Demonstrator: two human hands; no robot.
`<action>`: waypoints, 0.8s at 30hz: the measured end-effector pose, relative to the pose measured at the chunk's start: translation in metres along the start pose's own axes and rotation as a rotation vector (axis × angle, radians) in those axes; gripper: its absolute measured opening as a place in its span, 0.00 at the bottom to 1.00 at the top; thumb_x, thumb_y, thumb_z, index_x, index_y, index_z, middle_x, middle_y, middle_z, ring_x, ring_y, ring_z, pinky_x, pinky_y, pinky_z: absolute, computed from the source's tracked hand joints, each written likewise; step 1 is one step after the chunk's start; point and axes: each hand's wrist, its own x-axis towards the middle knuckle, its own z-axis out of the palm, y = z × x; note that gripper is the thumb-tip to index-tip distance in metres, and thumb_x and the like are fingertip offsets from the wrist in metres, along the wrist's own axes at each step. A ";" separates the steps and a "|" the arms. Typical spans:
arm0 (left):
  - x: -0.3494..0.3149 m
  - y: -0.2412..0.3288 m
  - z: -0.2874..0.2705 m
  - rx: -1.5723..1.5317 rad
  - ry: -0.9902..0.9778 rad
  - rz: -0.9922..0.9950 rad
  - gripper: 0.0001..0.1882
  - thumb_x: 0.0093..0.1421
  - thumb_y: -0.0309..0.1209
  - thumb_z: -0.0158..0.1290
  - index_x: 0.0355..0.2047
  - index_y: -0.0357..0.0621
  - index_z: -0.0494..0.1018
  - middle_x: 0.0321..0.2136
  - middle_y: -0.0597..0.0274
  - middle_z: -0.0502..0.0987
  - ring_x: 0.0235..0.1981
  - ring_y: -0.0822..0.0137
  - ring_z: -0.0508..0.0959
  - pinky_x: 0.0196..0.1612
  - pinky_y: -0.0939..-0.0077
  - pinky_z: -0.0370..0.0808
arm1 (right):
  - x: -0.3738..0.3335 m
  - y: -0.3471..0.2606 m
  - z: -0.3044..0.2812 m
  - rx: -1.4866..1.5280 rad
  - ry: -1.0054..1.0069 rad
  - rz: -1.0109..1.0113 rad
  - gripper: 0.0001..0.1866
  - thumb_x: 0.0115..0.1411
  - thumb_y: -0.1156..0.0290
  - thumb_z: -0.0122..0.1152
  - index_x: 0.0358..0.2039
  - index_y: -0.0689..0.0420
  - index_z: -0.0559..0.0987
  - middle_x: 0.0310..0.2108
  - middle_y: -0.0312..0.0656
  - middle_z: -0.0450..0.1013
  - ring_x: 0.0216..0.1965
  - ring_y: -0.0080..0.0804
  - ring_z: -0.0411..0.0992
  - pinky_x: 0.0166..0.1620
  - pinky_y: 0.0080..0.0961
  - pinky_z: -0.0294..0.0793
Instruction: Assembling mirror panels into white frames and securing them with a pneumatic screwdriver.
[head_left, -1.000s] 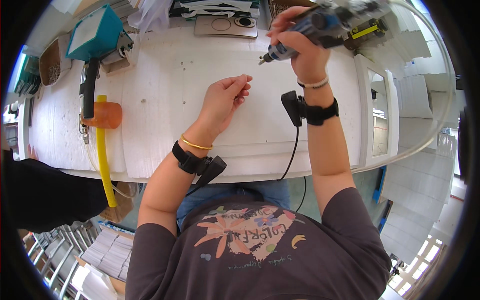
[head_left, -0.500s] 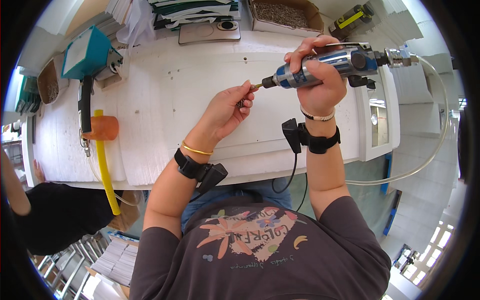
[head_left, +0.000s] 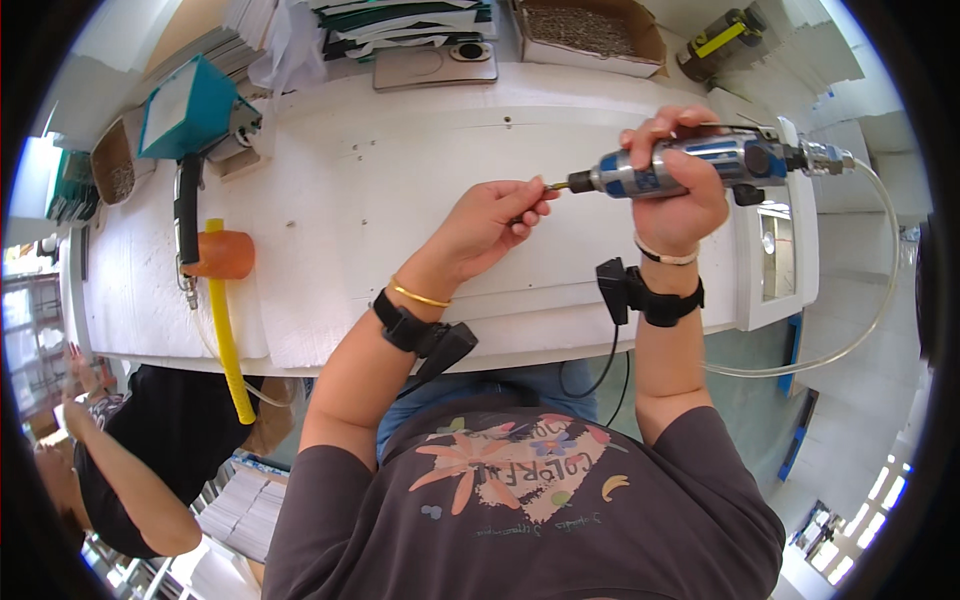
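My right hand (head_left: 685,185) is wrapped round a blue and silver air screwdriver (head_left: 730,160), held level above the white panel (head_left: 430,165). A clear hose (head_left: 885,260) runs from its back end. The bit at its front points left, toward my left hand (head_left: 495,222). My left thumb and forefinger pinch a small screw (head_left: 551,187) at the bit's tip. The other left fingers are curled, and what may lie under them is mostly hidden.
A phone (head_left: 435,68) and a cardboard box of screws (head_left: 580,35) lie along the back. At left are an orange-headed mallet (head_left: 225,256) with yellow handle and a teal hopper-shaped tool (head_left: 182,115). Another person (head_left: 150,440) stands at lower left.
The view has shifted, so the bench things sit a little further right. Both hands remain together at the bit's tip. The other person's arm has come further into view.
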 end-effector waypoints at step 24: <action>0.029 -0.008 0.024 0.015 0.006 -0.120 0.15 0.61 0.21 0.40 0.48 0.24 0.62 0.43 0.45 0.70 0.42 0.64 0.74 0.44 0.84 0.75 | 0.072 0.007 -0.102 -0.477 0.078 -0.256 0.08 0.42 0.80 0.54 0.27 0.63 0.72 0.22 0.41 0.70 0.20 0.30 0.72 0.31 0.28 0.76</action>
